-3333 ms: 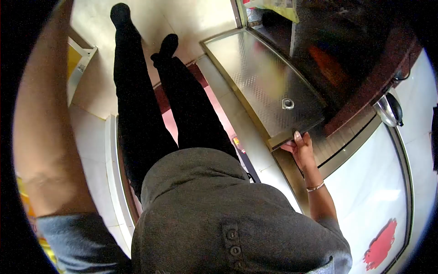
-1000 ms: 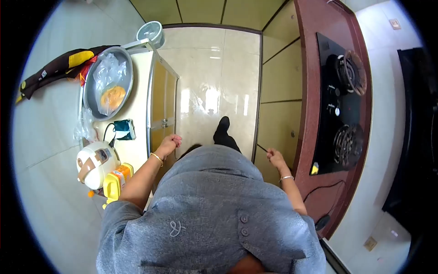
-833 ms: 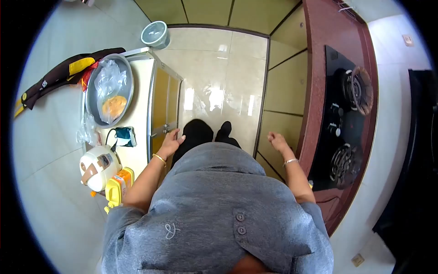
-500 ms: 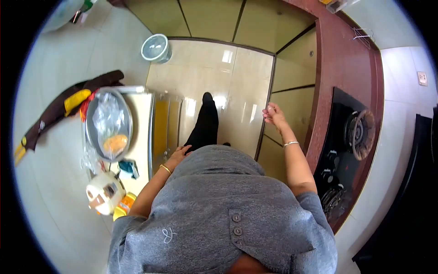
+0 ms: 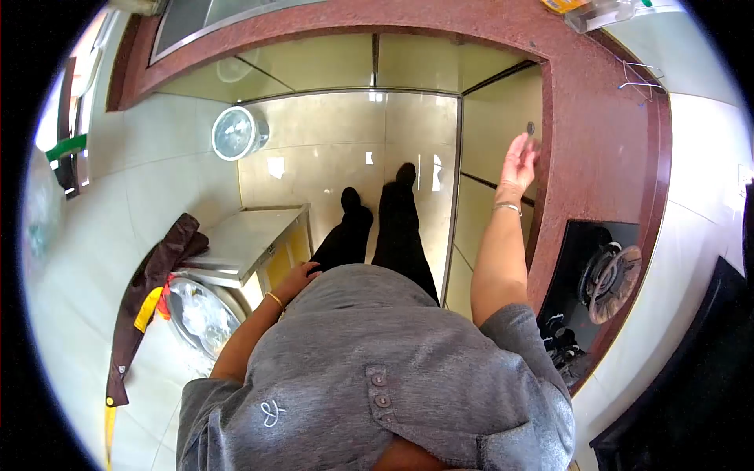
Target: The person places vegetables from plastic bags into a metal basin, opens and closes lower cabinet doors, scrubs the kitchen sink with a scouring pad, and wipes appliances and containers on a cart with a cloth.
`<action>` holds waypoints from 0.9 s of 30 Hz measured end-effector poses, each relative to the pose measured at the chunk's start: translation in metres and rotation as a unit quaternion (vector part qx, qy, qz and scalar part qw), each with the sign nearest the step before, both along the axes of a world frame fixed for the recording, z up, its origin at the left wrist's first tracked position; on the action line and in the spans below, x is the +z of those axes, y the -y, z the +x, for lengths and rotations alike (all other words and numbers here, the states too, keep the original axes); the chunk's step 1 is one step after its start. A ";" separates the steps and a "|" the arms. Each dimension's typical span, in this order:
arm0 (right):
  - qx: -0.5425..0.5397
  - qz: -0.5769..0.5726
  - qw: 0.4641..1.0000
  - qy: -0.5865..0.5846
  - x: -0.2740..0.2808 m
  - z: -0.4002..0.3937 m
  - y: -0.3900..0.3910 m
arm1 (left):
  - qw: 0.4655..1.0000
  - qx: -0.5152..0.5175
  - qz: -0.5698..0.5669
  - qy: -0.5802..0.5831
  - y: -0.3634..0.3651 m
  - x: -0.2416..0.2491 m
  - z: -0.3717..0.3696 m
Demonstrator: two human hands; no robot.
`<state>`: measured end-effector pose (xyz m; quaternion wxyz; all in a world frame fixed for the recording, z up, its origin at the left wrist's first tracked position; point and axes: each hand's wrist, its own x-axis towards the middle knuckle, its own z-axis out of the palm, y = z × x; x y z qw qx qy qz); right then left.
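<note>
My right hand (image 5: pixel 518 166) is stretched forward with its fingers extended and holds nothing. Its fingertips are just below a small round knob (image 5: pixel 530 127) on a cream cabinet door (image 5: pixel 503 110), beside the edge of the reddish counter (image 5: pixel 577 157). A silver bangle circles that wrist. Down by my left thigh, my left hand (image 5: pixel 298 280) hangs with its fingers loosely extended, partly hidden by my grey shirt. A low cabinet with a metal top (image 5: pixel 251 239) stands close to it on the left.
A lidded plastic bucket (image 5: pixel 236 133) is on the tiled floor ahead. The stove (image 5: pixel 605 279) is on the right counter, with a wire rack (image 5: pixel 640 76) beyond it. Behind the low cabinet are a metal basin (image 5: pixel 196 314) and a brown cloth (image 5: pixel 153 298).
I have stepped forward, so the basin and stove sit lower in view and the far counter appears. My right hand has reached forward to the cabinet knob; my left stays by my thigh.
</note>
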<state>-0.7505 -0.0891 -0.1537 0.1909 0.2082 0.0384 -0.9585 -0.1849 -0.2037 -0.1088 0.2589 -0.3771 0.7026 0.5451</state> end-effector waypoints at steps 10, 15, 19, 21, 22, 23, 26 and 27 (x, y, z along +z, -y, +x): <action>-0.093 -0.183 0.978 0.034 0.001 -0.030 0.002 | 0.993 0.046 -0.104 0.045 0.019 0.015 -0.047; -0.120 -0.156 0.979 0.050 -0.005 -0.030 -0.001 | 0.997 0.017 -0.060 0.052 0.024 -0.017 -0.039; -0.101 -0.127 0.986 0.048 -0.033 -0.019 0.005 | 0.996 0.045 0.074 0.020 0.052 -0.024 -0.058; -0.098 -0.105 0.988 0.058 0.004 0.006 0.027 | 0.994 0.084 0.067 0.008 0.064 -0.034 -0.064; -0.091 -0.060 0.993 0.048 0.004 0.014 0.027 | 0.998 0.052 0.040 0.014 0.073 -0.031 -0.077; -0.083 -0.013 0.996 0.038 0.003 0.024 0.025 | 0.999 0.022 0.013 0.020 0.086 -0.018 -0.098; -0.054 0.092 0.991 0.076 0.022 0.048 0.023 | 0.988 -0.018 -0.114 -0.103 0.112 -0.007 -0.159; -0.040 0.112 0.987 0.104 0.027 0.054 0.019 | 0.984 0.018 -0.100 -0.144 0.120 -0.004 -0.186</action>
